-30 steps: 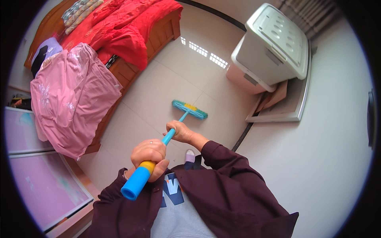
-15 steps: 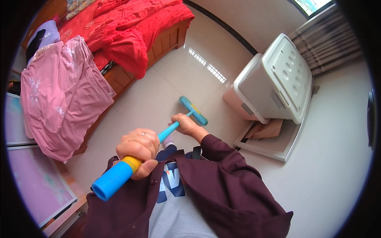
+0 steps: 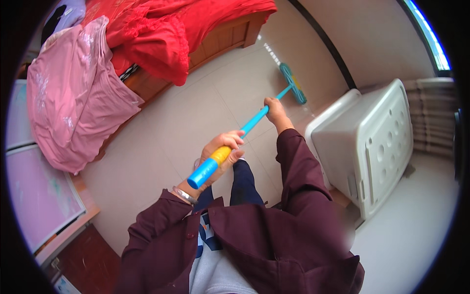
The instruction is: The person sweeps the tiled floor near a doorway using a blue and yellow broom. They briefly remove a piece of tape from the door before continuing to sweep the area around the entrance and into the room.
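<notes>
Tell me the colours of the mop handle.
The mop handle is bright blue with a yellow band near its upper end; head view.

Floor (image 3: 196,117): pale beige tiles, glossy; bright window reflection at 12 o'clock.
Wall (image 3: 362,34): plain light beige at 1 o'clock, dark skirting (image 3: 323,44) along its foot.
Window (image 3: 431,39): 2 o'clock, daylight coming in.
Bed (image 3: 215,39): wooden frame, 11–12 o'clock; red bedding (image 3: 166,24) hangs over its edge.
Pink blanket (image 3: 73,103): 10 o'clock, draped down toward the floor.
White cabinet (image 3: 377,142): 3 o'clock, plastic, round dimples on its face.
Pink panel (image 3: 34,196): 8 o'clock, pale frame.
</notes>
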Demonstrator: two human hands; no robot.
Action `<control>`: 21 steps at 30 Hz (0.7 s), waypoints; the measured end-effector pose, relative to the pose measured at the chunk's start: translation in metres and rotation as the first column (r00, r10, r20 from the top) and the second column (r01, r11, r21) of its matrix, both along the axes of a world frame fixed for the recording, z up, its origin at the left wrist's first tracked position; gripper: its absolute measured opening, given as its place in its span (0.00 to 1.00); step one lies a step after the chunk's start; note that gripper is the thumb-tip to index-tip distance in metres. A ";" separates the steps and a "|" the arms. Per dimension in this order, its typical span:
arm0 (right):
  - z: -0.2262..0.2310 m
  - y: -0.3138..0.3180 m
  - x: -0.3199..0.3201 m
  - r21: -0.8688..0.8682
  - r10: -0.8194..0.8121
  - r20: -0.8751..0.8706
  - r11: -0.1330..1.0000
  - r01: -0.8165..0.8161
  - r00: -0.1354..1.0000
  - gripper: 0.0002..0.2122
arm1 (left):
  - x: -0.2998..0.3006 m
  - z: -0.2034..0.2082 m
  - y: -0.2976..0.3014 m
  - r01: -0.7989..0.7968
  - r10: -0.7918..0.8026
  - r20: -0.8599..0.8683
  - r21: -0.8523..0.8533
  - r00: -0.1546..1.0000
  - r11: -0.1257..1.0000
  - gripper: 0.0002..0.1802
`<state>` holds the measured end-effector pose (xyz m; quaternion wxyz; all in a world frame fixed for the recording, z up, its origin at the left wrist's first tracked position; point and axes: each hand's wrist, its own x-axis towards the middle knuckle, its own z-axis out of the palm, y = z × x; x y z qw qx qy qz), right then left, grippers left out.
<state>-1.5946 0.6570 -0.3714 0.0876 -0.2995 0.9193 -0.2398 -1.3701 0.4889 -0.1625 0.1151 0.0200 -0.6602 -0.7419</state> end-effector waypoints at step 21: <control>0.087 -0.178 0.096 -0.301 0.761 0.162 0.644 -0.703 0.628 0.03 | 0.097 0.116 -0.063 -0.562 0.579 -0.188 0.142 0.793 0.815 0.11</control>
